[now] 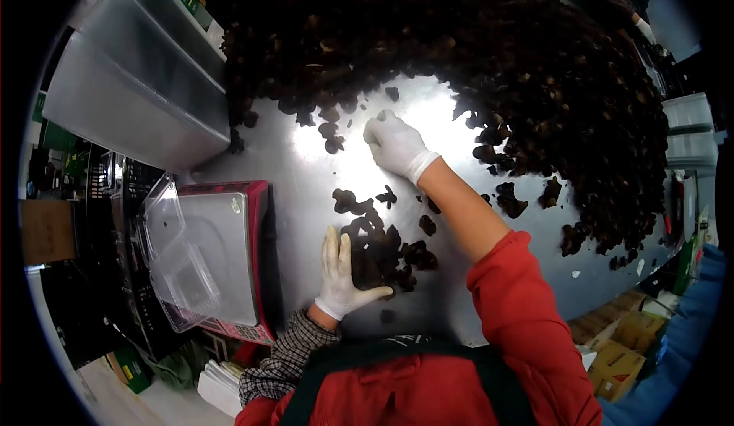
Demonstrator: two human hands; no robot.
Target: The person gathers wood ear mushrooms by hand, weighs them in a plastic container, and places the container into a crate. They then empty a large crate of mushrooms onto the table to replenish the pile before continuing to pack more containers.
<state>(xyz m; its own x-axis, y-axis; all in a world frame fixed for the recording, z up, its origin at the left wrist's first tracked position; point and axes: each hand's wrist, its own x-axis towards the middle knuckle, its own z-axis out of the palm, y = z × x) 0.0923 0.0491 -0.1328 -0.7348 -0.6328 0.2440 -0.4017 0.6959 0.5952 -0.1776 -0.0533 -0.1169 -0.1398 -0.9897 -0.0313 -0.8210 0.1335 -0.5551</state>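
A white glove covers my left hand [342,273], which rests on the metal table [306,197] with its thumb spread away from the fingers. The hand lies against the left side of a small group of dark brown, wrinkled pieces [375,254]. Farther forward, my right hand [396,145], also gloved in white, is closed over the bright part of the table. Whether its curled fingers hold anything is hidden. A few loose dark pieces [331,137] lie to its left. Beyond both hands spreads a large heap of the same dark pieces [535,67].
Stacked translucent bins [138,67] stand at the left. Below them, a scale with a metal plate [237,254] and red frame carries an open clear plastic container [180,273]. Another person's arm [638,21] shows at the upper right. Cardboard boxes [615,369] lie at the lower right.
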